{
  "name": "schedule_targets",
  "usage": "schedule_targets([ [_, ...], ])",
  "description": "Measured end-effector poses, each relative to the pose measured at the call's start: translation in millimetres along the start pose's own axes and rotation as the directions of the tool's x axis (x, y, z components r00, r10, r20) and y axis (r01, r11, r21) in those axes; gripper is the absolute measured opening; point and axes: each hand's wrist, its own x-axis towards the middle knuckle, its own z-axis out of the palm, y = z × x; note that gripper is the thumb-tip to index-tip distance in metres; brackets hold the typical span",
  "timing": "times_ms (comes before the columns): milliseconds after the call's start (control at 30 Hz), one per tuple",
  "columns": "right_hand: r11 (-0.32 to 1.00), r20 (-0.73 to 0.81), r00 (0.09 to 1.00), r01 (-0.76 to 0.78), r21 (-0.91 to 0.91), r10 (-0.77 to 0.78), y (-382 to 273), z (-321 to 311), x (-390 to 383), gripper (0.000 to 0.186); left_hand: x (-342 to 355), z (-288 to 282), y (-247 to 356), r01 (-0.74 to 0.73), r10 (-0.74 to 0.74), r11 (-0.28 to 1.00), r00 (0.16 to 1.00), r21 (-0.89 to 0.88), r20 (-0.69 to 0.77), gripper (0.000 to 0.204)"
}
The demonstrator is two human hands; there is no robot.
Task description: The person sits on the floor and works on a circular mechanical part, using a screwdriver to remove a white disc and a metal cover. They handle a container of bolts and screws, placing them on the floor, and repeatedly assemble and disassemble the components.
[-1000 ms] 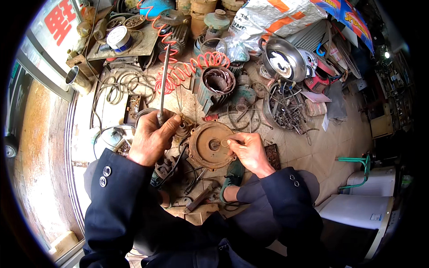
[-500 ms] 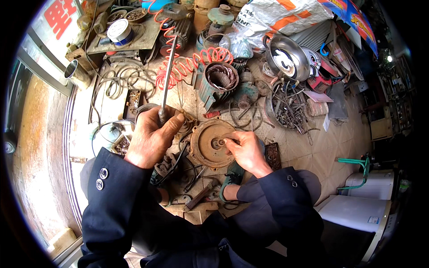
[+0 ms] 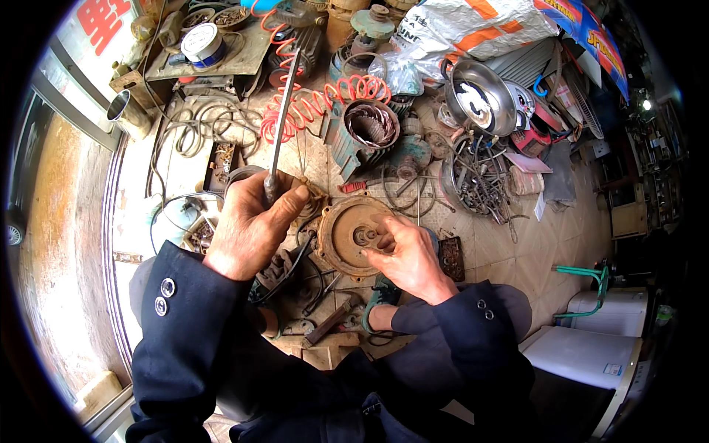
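Note:
My left hand [image 3: 251,225] is closed on a long, thin metal rod [image 3: 283,122] with a thicker, worn shank, pointing away from me. Below and right of it, a round, rusty metal end cover [image 3: 343,258] lies on the floor with a hole at its centre. My right hand [image 3: 406,262] is over the cover's right half, thumb and forefinger apart near the hub, its other fingers partly hidden. Behind the cover stand a green motor housing with windings [image 3: 347,155] and a brassy part [image 3: 314,196], partly hidden by my left hand.
Red coiled hose [image 3: 277,125], dark cables, a steel pan [image 3: 502,96] and a bowl of metal bits [image 3: 476,181] crowd the tiled floor [image 3: 532,258]. A metal plate with a tub [image 3: 201,46] is at back left, a doorway [image 3: 74,258] at left, white appliances [image 3: 583,354] at right.
My left hand and rod have moved slightly away from me. My right thumb and forefinger, earlier pinched on a small round piece at the hub, have spread apart over the cover.

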Motion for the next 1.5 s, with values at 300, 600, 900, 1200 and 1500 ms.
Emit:
schedule_targets([
  [300,0.997,-0.055,0.996,0.068,-0.032,-0.07,7.8,10.0,2.0,0.028,-2.4,1.0,2.8,-0.016,0.017,1.0,1.0,-0.018,0.018,0.021],
  [600,0.986,-0.015,0.996,0.08,-0.146,-0.083,18.0,17.9,4.0,0.03,-4.1,0.6,4.8,-0.01,0.011,0.999,1.0,-0.046,0.015,0.02],
  [900,0.984,0.024,1.0,0.01,-0.175,-0.006,26.3,25.7,9.0,0.03,-5.2,-1.1,9.4,0.017,-0.016,0.998,1.0,-0.068,0.021,0.021],
  [1200,0.985,0.065,0.997,-0.019,-0.171,0.031,28.1,23.1,10.5,0.034,-5.3,-0.5,9.1,0.008,-0.005,0.996,0.999,-0.088,0.032,0.023],
  [1500,0.976,0.042,0.999,0.04,-0.213,-0.032,33.9,28.5,10.5,0.026,-5.2,-3.2,2.1,0.005,-0.004,0.998,1.0,-0.067,0.023,0.02],
])
